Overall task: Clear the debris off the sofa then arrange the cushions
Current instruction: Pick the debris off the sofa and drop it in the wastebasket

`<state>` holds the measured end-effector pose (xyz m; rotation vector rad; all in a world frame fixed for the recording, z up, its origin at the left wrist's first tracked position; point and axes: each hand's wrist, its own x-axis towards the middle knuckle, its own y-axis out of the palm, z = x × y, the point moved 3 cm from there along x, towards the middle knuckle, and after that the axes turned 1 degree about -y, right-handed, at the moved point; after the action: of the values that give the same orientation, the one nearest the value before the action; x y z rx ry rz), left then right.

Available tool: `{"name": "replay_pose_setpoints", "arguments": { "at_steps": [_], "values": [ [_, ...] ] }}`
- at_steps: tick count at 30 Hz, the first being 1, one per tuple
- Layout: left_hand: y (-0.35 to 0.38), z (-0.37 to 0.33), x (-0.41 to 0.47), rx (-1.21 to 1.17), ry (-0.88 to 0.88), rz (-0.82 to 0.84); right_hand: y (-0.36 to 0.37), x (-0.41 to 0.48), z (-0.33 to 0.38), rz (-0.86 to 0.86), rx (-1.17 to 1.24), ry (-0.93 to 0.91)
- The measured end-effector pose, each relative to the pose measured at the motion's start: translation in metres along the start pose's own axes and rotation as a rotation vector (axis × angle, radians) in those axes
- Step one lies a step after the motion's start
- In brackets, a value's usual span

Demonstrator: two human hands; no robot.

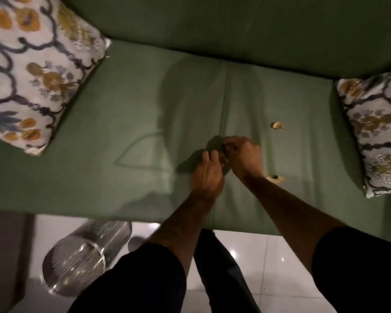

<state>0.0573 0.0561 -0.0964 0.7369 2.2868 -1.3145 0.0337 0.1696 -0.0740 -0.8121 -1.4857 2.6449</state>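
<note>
Both hands meet over the middle seam of the green sofa seat [127, 123]. My left hand [209, 175] is cupped with its fingers curled, and my right hand [243, 154] pinches something small against it; what lies between them is hidden. A pale crumb of debris [276, 125] lies on the seat just beyond my right hand. Another pale scrap with a dark bit [277, 178] lies beside my right wrist. One floral cushion [34, 71] leans at the sofa's left end, a second floral cushion [377, 132] at the right end.
A ribbed metal bin [77, 260] stands on the white tiled floor [275, 263] at the lower left, in front of the sofa's edge. My dark trouser leg [215, 263] is between the bin and the right arm. The green backrest [235, 28] runs across the top.
</note>
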Motion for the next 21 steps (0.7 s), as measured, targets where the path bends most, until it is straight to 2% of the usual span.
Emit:
{"name": "replay_pose_setpoints", "arguments": {
  "at_steps": [3,6,10,13,15,18,21],
  "values": [
    [-0.011,0.038,-0.038,-0.206,-0.165,-0.101,0.025,-0.036,0.033,-0.01,0.154,0.016],
    [-0.02,0.096,-0.09,-0.323,-0.326,-0.202,0.07,-0.083,0.074,0.117,0.219,0.007],
    [-0.019,0.212,-0.172,-0.209,-0.566,-0.094,0.151,-0.154,0.146,0.277,0.236,-0.108],
    [-0.019,0.306,-0.234,-0.235,-0.813,-0.066,0.222,-0.203,0.197,0.454,0.193,-0.113],
    [-0.021,0.35,-0.262,-0.219,-0.888,-0.047,0.259,-0.229,0.222,0.511,0.207,-0.125],
    [-0.023,0.395,-0.284,-0.285,-0.94,-0.11,0.305,-0.249,0.243,0.576,0.176,-0.128],
    [-0.021,0.413,-0.29,-0.337,-1.055,-0.117,0.328,-0.255,0.248,0.691,0.072,-0.224]
  ]
}}
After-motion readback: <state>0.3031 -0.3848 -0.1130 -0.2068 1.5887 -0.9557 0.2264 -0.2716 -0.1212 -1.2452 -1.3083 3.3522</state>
